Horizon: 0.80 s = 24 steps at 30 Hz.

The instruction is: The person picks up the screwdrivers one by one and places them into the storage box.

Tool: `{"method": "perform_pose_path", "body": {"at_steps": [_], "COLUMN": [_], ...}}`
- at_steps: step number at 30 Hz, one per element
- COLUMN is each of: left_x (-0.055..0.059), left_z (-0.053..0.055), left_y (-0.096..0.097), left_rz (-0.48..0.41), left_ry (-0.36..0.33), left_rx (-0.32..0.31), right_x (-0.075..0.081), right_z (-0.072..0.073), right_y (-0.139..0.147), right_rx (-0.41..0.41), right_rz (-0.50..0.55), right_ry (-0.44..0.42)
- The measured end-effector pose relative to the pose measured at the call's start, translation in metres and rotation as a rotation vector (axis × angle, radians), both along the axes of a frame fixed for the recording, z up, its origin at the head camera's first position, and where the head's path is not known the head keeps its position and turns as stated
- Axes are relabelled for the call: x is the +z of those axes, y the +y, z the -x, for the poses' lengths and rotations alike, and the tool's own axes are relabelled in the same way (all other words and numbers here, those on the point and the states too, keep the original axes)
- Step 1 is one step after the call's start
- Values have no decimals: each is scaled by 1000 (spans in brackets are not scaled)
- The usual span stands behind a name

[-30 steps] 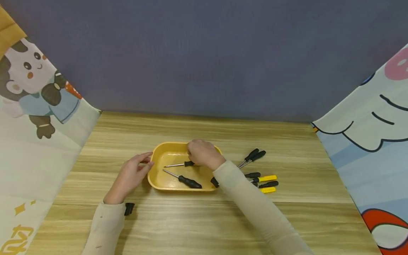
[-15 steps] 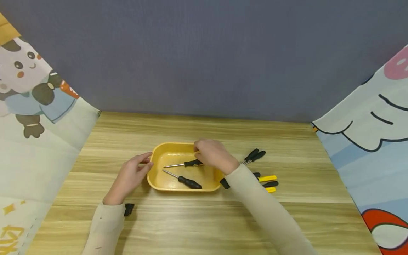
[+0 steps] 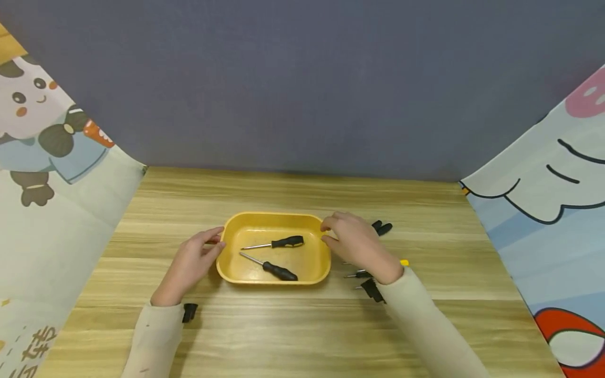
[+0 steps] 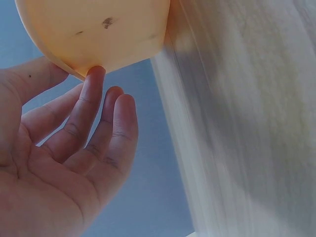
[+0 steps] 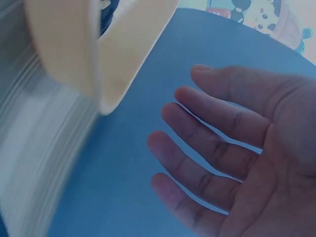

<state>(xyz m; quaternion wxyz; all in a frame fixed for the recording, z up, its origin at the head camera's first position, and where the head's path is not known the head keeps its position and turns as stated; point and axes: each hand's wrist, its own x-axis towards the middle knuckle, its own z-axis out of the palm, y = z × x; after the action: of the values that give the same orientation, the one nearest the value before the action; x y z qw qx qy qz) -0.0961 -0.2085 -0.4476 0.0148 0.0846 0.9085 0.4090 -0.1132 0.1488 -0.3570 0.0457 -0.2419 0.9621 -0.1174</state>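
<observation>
holding two screwdrivers, the tray seems pinched by left grip, right grip apart.

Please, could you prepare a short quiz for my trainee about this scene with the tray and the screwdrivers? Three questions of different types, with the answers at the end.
1. Count: how many screwdrivers lie inside the yellow tray?
2. True or false: the right hand holds nothing.
3. Choose one. The left hand is touching:
A. one end of the yellow tray
B. a screwdriver
C. the right hand

Key:
1. Two.
2. True; the right wrist view shows the palm bare.
3. A.
</observation>
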Motion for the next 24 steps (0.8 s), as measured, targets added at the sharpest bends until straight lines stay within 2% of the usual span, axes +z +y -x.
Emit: {"method": "perform_pose_path", "body": {"at_steps": [7, 16, 21, 24], "left_x": [0, 1, 2, 4], "left_z": [0, -1, -2, -3], "left_y": [2, 2, 1, 1], "left_rz": [-6, -8, -4, 2], "left_ry": [-7, -9, -11, -16], "left_rx": [-1, 1, 6, 7], "right_x": [-13, -32, -46, -57], "right_z": [-11, -23, -27, -28], "right_y": [46, 108, 130, 141], "right_rx": [-61, -173, -200, -199], "right_rz": [37, 141, 159, 144], "right_ry": [30, -63, -70, -40]}}
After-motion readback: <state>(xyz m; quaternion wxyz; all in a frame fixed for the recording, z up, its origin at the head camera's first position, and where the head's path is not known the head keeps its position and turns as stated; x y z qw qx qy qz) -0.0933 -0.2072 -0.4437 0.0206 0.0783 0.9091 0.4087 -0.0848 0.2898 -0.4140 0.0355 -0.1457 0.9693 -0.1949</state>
